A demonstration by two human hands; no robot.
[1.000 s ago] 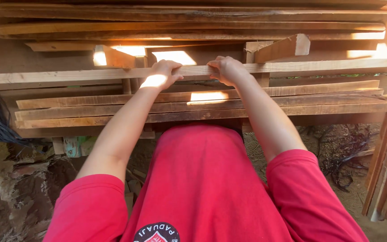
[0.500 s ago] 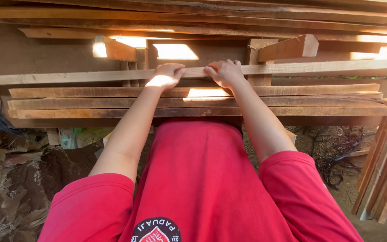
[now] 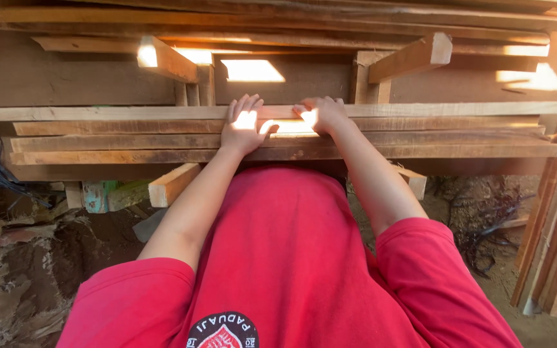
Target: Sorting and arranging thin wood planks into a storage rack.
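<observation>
Plank: long pale sawn wooden plank [image 3: 420, 109] lies topmost on a stack of rough brown boards [image 3: 452, 150], ends cut off by frame.
Left hand [image 3: 245, 125]: flat, fingers spread, on the plank.
Right hand [image 3: 322, 114]: curled over the plank's edge; grip probably loose, fingertips hidden.
</observation>
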